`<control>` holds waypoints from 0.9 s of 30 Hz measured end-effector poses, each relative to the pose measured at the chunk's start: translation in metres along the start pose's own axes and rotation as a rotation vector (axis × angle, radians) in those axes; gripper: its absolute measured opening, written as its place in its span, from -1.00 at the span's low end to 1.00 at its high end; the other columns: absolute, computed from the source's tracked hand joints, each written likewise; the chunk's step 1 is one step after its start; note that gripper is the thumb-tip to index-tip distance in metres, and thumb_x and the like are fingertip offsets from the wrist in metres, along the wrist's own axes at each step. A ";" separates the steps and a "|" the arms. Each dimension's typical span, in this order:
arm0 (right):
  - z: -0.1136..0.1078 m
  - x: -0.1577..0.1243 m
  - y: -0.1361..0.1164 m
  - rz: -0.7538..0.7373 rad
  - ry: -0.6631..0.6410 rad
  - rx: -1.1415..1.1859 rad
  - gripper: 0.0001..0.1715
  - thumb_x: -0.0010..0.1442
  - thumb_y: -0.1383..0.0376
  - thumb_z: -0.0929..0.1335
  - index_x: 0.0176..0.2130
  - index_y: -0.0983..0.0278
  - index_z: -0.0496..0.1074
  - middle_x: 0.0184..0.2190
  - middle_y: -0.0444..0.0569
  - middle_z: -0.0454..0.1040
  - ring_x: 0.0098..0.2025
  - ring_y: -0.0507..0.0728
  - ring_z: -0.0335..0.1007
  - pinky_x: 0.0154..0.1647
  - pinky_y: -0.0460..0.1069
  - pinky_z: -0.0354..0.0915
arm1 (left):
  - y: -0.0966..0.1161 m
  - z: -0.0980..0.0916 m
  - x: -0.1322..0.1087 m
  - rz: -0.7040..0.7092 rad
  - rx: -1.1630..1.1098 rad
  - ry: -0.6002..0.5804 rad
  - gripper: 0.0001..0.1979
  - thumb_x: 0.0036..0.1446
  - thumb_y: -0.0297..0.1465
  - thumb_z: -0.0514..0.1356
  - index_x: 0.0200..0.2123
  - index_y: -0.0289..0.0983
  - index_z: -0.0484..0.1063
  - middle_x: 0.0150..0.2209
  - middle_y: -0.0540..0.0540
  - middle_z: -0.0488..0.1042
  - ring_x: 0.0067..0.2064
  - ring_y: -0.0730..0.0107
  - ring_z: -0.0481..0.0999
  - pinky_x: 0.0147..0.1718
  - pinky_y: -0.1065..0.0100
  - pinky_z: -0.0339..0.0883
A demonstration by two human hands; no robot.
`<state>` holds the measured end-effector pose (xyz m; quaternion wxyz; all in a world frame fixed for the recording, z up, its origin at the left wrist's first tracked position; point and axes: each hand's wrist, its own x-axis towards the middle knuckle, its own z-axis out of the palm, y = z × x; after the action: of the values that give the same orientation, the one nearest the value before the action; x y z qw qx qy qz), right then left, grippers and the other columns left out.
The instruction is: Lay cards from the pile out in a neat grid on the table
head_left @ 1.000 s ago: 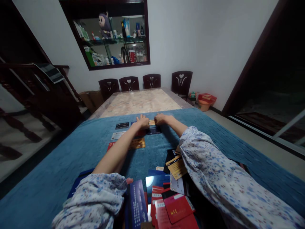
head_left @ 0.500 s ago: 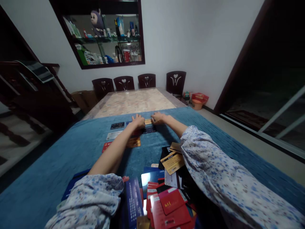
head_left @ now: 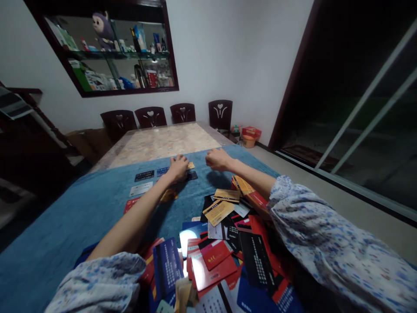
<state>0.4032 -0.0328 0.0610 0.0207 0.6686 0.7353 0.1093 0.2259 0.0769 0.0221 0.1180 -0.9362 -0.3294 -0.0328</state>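
My left hand rests over the laid-out cards at the far side of the blue cloth, fingers apart and bent downward. It partly covers a gold card and a dark card at its right. My right hand hovers above the cloth to the right, fingers curled in and no card showing in them. Left of my left hand lie a black card, a blue card and a white card. My left forearm partly hides a red card and an orange card.
A loose heap of bank-type cards, with a red card, a gold card and a black card, lies close to me on the blue cloth. Beyond are the bare tabletop, several chairs and a wall shelf.
My right hand has come away from the gold card to the right, and its fingers have curled. My left hand stays by the cards. The view has swung to the right.
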 end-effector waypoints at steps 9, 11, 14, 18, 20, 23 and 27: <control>0.003 -0.066 0.000 0.076 0.038 -0.046 -0.70 0.28 0.26 0.26 -0.20 0.33 0.54 -0.11 0.18 0.55 0.02 0.27 0.32 -0.14 0.05 0.17 | 0.039 -0.007 -0.024 0.194 -0.051 0.181 -0.57 0.11 -0.59 0.06 0.04 -0.26 0.42 0.14 -0.27 0.40 0.23 -0.10 0.17 0.02 -0.14 0.12; 0.004 -0.079 0.001 0.098 0.027 -0.048 -0.70 0.29 0.25 0.26 -0.20 0.32 0.53 -0.11 0.18 0.55 0.01 0.27 0.32 -0.15 0.06 0.17 | 0.052 -0.010 -0.029 0.234 -0.072 0.198 -0.58 0.14 -0.58 0.05 0.05 -0.26 0.42 0.14 -0.27 0.40 0.23 -0.11 0.18 0.03 -0.15 0.12; 0.004 -0.099 0.002 0.135 0.009 -0.049 -0.73 0.30 0.26 0.26 -0.18 0.31 0.52 -0.12 0.16 0.54 -0.01 0.26 0.31 -0.16 0.05 0.15 | 0.070 -0.012 -0.035 0.302 -0.125 0.232 -0.59 0.15 -0.56 0.07 0.07 -0.25 0.42 0.13 -0.27 0.41 0.22 -0.10 0.18 0.04 -0.15 0.11; 0.002 -0.129 0.005 0.176 0.003 -0.045 -0.74 0.29 0.29 0.26 -0.18 0.30 0.51 -0.14 0.14 0.54 -0.05 0.24 0.32 -0.19 0.04 0.13 | 0.094 -0.016 -0.043 0.397 -0.179 0.268 -0.61 0.20 -0.53 0.06 0.08 -0.24 0.41 0.12 -0.27 0.41 0.22 -0.09 0.17 0.04 -0.14 0.09; 0.001 -0.146 0.005 0.200 -0.010 -0.045 -0.75 0.28 0.28 0.27 -0.18 0.30 0.51 -0.15 0.14 0.54 -0.07 0.24 0.32 -0.21 0.04 0.11 | 0.106 -0.020 -0.046 0.449 -0.192 0.261 -0.60 0.20 -0.53 0.06 0.09 -0.24 0.40 0.13 -0.27 0.40 0.22 -0.09 0.16 0.04 -0.14 0.08; 0.001 -0.172 0.006 0.233 -0.035 -0.045 -0.76 0.27 0.25 0.28 -0.17 0.30 0.50 -0.15 0.13 0.53 -0.08 0.23 0.31 -0.24 0.02 0.08 | 0.125 -0.024 -0.052 0.537 -0.220 0.260 -0.60 0.19 -0.52 0.08 0.09 -0.23 0.40 0.14 -0.26 0.39 0.21 -0.07 0.17 0.04 -0.13 0.07; 0.003 -0.205 0.006 0.242 -0.050 -0.063 -0.77 0.29 0.26 0.27 -0.20 0.31 0.48 -0.16 0.12 0.52 -0.11 0.21 0.31 -0.28 0.01 0.04 | 0.153 -0.030 -0.060 0.637 -0.254 0.261 -0.61 0.15 -0.51 0.12 0.05 -0.23 0.43 0.12 -0.24 0.39 0.20 -0.05 0.17 0.05 -0.10 0.06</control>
<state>0.4316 -0.2342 0.0359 0.0465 0.7540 0.6445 0.1176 0.2747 -0.0826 0.0124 0.0461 -0.9869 0.0034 -0.1544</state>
